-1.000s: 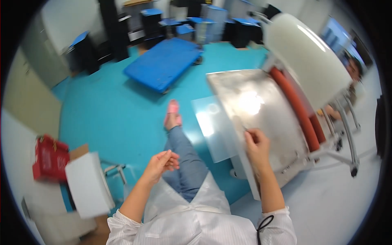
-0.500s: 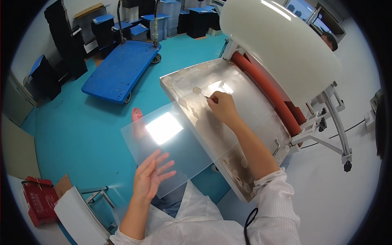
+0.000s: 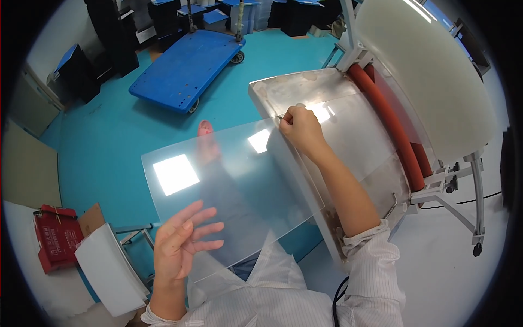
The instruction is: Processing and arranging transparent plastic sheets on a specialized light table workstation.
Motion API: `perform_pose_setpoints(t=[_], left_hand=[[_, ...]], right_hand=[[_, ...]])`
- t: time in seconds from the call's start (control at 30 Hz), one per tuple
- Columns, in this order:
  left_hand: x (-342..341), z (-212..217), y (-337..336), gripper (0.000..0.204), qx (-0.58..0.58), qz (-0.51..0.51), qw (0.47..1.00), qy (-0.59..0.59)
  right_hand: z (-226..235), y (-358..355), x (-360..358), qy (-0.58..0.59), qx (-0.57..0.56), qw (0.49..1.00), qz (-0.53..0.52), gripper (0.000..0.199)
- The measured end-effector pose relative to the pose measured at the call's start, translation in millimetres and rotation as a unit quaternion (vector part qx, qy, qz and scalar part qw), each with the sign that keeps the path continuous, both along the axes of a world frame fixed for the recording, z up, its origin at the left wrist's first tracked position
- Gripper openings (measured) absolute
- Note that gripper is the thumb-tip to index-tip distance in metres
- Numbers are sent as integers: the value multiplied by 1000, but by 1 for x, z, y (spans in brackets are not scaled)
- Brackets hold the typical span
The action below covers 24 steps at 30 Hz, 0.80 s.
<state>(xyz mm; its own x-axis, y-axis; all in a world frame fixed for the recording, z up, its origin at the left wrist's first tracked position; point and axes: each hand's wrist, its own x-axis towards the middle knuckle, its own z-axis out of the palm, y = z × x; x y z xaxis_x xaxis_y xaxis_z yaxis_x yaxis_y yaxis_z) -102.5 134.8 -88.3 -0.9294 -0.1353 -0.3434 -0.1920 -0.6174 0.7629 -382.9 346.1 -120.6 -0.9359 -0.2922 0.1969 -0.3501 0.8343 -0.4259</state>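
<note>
A large clear sheet (image 3: pixel 234 185) juts off the near side of a metal table (image 3: pixel 278 87), its other part lying on the tabletop toward the red rollers (image 3: pixel 388 122). Beside its outer edge is my left hand (image 3: pixel 182 242), palm turned up and fingers spread, holding nothing. The fingers overlap the sheet in view; whether they touch it I cannot tell. My right hand (image 3: pixel 302 128) is closed in a pinch at the sheet's far edge, over the table rim. A small dark tip shows at its fingertips, too small to name.
A white curved machine cover (image 3: pixel 430 71) rises above the rollers. A bent metal handle (image 3: pixel 392 204) lies at the table's right end. Farther off stands a blue platform cart (image 3: pixel 188 68). At lower left are a red box (image 3: pixel 57 237) and a white board (image 3: pixel 111 272) by a metal frame.
The clear sheet has slid left, farther off the table. My right hand has shifted left across the tabletop toward its rim, and my open left hand has moved left too. The view has shifted.
</note>
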Motion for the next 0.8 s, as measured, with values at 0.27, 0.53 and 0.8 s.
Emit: perform_pose_setpoints(t=[0.27,0.53,0.8], left_hand=[[0,30,-1,51,-39,-10,999,25],[1,33,1,50,-44,-8,999,24],[19,17,-4,48,-87,50,995,24]], right_hand=[[20,-10,12,-19,56,998,24,9],[34,73,132,-45,83,995,37,8],[60,125,185,-133,-11,991,-19,13]])
